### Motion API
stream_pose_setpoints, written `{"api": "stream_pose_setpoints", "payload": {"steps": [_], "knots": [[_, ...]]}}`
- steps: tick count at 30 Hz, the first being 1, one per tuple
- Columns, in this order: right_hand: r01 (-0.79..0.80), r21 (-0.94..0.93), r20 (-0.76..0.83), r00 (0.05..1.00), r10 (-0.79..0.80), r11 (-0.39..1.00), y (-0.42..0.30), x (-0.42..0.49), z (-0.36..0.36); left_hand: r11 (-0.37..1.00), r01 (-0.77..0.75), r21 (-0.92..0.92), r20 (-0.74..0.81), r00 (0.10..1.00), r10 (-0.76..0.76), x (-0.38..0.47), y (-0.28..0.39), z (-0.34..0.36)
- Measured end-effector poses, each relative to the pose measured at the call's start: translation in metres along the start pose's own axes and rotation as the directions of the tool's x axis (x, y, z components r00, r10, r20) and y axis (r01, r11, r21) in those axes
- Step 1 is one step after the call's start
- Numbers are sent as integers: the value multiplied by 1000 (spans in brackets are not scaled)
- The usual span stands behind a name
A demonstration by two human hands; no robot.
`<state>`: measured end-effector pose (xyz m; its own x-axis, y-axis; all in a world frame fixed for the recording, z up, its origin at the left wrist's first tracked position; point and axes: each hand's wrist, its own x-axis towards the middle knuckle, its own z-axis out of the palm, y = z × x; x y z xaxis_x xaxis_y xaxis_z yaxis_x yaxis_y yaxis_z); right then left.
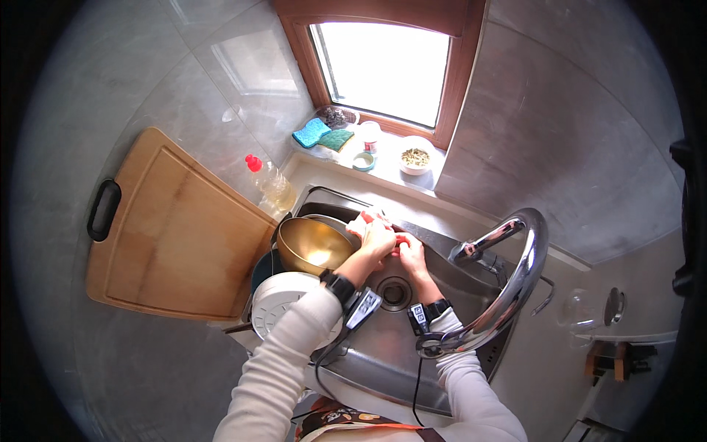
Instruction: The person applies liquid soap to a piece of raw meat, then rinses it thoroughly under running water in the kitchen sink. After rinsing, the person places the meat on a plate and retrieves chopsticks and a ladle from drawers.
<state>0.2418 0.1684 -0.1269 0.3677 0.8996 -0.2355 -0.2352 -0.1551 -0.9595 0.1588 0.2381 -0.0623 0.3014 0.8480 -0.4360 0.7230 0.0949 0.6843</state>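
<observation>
My left hand is over the back of the stainless steel sink, shut on a pale pink, soft-looking piece, possibly raw meat. Beside it on the right, my right hand has its fingers curled close to the left hand. Whether those fingers grip anything is hidden. Below both hands lies the sink drain. A gold-coloured metal bowl leans left of my left wrist. Under my left forearm is a white slotted plastic piece.
A chrome faucet arches over the sink's right side. At left stands a wooden cutting board, near a red-capped bottle. On the windowsill are a blue sponge, a green sponge and a white bowl. A knife block stands far right.
</observation>
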Motion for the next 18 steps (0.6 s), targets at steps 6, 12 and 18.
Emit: {"api": "stream_pose_setpoints", "payload": {"steps": [6, 12, 18], "knots": [[-309, 410, 305, 933, 191, 858, -14, -15, 6, 902, 353, -248, 567, 808, -161, 35, -20, 8], [-60, 312, 248, 969, -21, 948, 8, -3, 17, 934, -357, -3, 531, 791, 304, 44, -32, -4], [114, 91, 119, 985, -124, 989, 42, -2, 5, -166, -514, 842, 518, 682, 516, 11, -21, -7]]}}
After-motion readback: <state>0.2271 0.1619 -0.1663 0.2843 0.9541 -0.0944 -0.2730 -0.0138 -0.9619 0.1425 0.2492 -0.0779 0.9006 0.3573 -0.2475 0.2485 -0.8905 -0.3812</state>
